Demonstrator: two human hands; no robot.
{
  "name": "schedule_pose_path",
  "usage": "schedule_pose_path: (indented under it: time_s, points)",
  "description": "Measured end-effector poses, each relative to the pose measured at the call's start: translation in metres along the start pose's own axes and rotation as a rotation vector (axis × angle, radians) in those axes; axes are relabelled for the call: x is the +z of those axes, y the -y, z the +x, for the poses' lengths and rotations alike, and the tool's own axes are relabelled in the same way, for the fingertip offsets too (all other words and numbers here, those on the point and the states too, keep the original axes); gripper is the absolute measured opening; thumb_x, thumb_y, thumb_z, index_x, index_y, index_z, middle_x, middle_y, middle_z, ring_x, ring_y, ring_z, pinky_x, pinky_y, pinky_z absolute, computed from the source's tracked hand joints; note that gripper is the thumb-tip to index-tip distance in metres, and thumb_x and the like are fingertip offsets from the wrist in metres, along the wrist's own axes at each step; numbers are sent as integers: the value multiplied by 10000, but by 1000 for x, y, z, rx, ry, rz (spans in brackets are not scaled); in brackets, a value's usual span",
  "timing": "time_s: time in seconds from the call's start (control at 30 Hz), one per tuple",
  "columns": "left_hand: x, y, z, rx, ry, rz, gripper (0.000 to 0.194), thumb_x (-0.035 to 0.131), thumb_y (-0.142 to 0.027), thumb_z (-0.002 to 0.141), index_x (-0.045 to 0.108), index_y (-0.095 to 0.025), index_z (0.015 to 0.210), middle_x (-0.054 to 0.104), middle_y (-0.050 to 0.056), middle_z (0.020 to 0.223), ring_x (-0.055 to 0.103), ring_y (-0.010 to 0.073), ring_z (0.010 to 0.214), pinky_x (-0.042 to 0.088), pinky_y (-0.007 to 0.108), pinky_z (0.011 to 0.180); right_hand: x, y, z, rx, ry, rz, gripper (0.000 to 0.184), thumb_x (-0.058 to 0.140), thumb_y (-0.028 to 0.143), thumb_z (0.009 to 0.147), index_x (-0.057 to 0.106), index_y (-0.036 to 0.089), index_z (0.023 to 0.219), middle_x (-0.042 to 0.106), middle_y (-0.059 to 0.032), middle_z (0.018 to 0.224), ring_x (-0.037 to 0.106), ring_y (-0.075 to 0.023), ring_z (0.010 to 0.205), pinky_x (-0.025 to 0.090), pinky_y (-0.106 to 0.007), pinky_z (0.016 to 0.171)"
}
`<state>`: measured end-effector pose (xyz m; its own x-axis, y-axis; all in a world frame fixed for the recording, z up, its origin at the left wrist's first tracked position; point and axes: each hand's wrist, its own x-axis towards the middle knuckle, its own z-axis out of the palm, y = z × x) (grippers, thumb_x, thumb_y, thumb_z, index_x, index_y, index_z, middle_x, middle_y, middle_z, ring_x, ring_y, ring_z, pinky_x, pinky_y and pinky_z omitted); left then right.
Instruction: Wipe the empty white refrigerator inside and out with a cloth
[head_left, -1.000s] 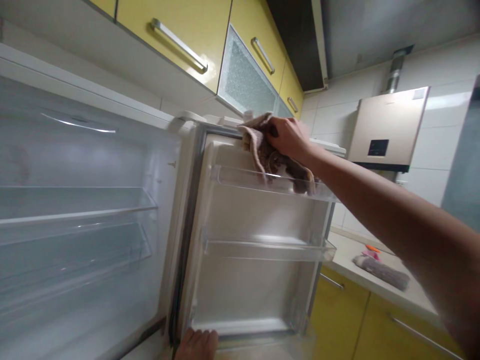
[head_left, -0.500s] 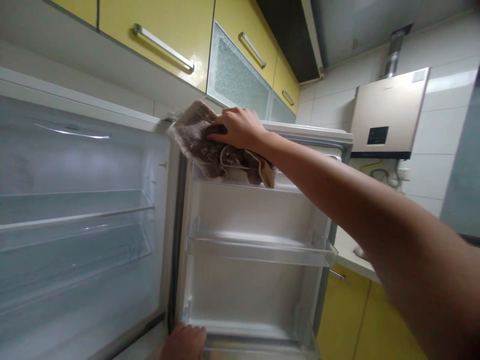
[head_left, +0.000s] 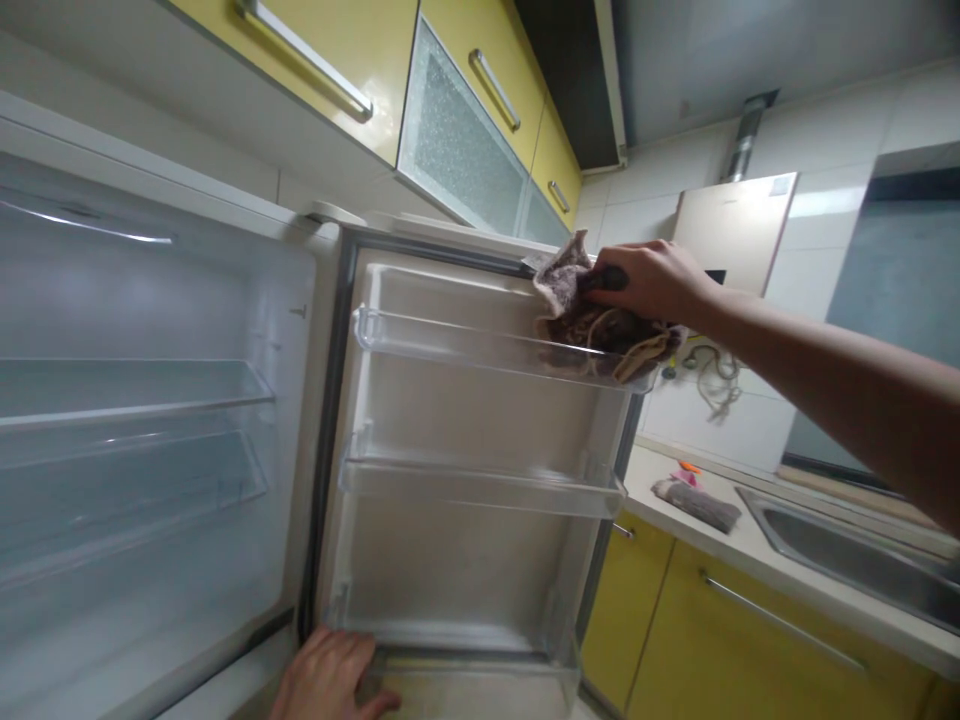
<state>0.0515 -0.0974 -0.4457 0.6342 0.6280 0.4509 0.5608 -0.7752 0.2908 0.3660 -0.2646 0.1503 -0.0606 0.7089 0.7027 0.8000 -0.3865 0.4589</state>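
My right hand is closed on a brown-grey fuzzy cloth with a tan edge. It presses the cloth against the top right corner of the open refrigerator door, and the cloth's lower folds hang behind the clear top door shelf. Low in the view, my left hand grips the hinge-side edge of the door beside the bottom door shelf. Its thumb is apart from the bent fingers, whose tips are partly hidden.
The refrigerator compartment stands open at left with glass shelves. Yellow cabinets hang above the door. On the right are a counter with a grey cloth, a sink, and a water heater on the tiled wall.
My right hand has moved the cloth from the door's hinge-side top corner rightward to its outer corner. The view has shifted right, and more of my left hand shows.
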Motion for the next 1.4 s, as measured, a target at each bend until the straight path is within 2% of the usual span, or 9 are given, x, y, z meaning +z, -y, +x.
schedule_pose_path:
  time_s: [0.23, 0.4, 0.57, 0.73, 0.97, 1.07, 1.17, 1.3, 1.4]
  points:
    - [-27, -20, 6, -71, 140, -5, 352, 938, -456, 775, 834, -250, 1041, 860, 89, 1118, 786, 354, 1116, 535, 485, 1104, 11, 90, 22, -400, 269, 47, 270, 862, 380, 896, 836, 231, 1120, 790, -107, 1106, 676, -304, 1012, 401, -328, 794]
    - [-42, -37, 11, -107, 179, 48, 301, 935, -454, 805, 788, -224, 932, 840, 74, 1032, 767, 342, 1071, 510, 461, 1053, 7, 157, 65, -547, 240, 51, 269, 842, 328, 876, 866, 229, 1124, 794, -128, 1028, 683, -284, 976, 352, -301, 743]
    - [-49, -43, 10, -126, 177, 104, 312, 942, -465, 813, 779, -218, 911, 833, 70, 1012, 755, 333, 1057, 513, 429, 1006, 12, 210, 89, -551, 241, 413, 350, 799, 220, 820, 875, 266, 1158, 795, 4, 899, 656, -168, 847, 354, -249, 704]
    - [-56, -46, 11, -164, 210, 123, 302, 931, -462, 816, 787, -216, 914, 834, 56, 992, 752, 323, 1040, 508, 430, 1019, 15, 168, 70, -449, 504, 807, 278, 780, 294, 858, 886, 196, 1095, 795, 24, 871, 624, -117, 725, 430, -231, 695]
    - [-69, -50, 14, -168, 310, 81, 341, 827, -443, 913, 833, -182, 1132, 840, 132, 1207, 736, 371, 1206, 486, 485, 1120, 10, 49, 11, 43, 785, 660, 307, 744, 475, 873, 842, 189, 923, 714, -21, 698, 582, -152, 573, 468, -283, 581]
    - [-72, -48, 13, -157, 326, 65, 384, 853, -474, 896, 834, -179, 1141, 841, 132, 1196, 736, 377, 1208, 486, 492, 1129, 9, 53, 11, 47, 757, 626, 423, 726, 594, 900, 801, 184, 829, 684, -47, 675, 554, -161, 568, 464, -303, 572]
    - [-75, -46, 11, -133, 341, 67, 423, 862, -519, 891, 830, -177, 1137, 842, 140, 1180, 739, 380, 1203, 486, 497, 1134, 7, 86, 24, -21, 668, 679, 505, 718, 668, 919, 788, 182, 800, 700, -72, 721, 576, -176, 631, 488, -318, 634]
    - [-77, -47, 11, -105, 340, 84, 426, 848, -546, 905, 827, -178, 1119, 845, 145, 1152, 752, 376, 1174, 503, 493, 1108, 4, 122, 31, -64, 526, 809, 522, 650, 634, 1015, 826, 145, 963, 758, -69, 845, 611, -169, 754, 507, -282, 777]
    - [-76, -48, 11, -105, 325, 91, 385, 846, -512, 911, 826, -198, 1134, 848, 139, 1145, 757, 375, 1182, 496, 498, 1120, 0, 116, 21, -71, 568, 879, 593, 475, 600, 1130, 815, 118, 1191, 800, -88, 1081, 640, -152, 852, 504, -270, 885]
